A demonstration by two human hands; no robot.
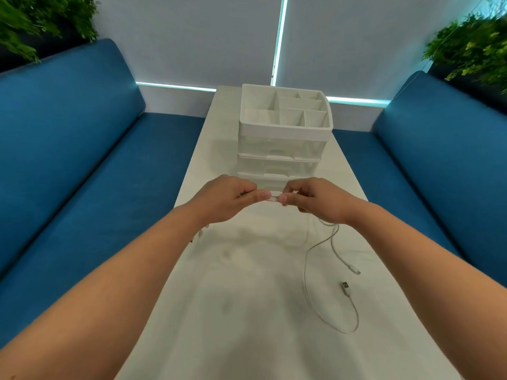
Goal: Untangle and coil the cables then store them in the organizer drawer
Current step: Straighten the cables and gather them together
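My left hand [229, 197] and my right hand [312, 200] meet in front of the organizer, both pinching a short stretch of white cable [273, 198] between thumbs and fingers. From my right hand the white cable [308, 270] trails down onto the table and loops to the right, ending in a small plug [354, 269] and a USB plug [345, 287]. A bit of cable shows under my left wrist. The white organizer [285, 127] stands behind my hands, with divided top compartments and clear drawers [278, 165] that look shut; the lowest drawer is partly hidden by my hands.
The narrow white table [247, 311] runs away from me. Blue sofa benches flank it on the left [82, 160] and right [439, 160]. Green plants sit at the back corners, and window blinds close off the far end.
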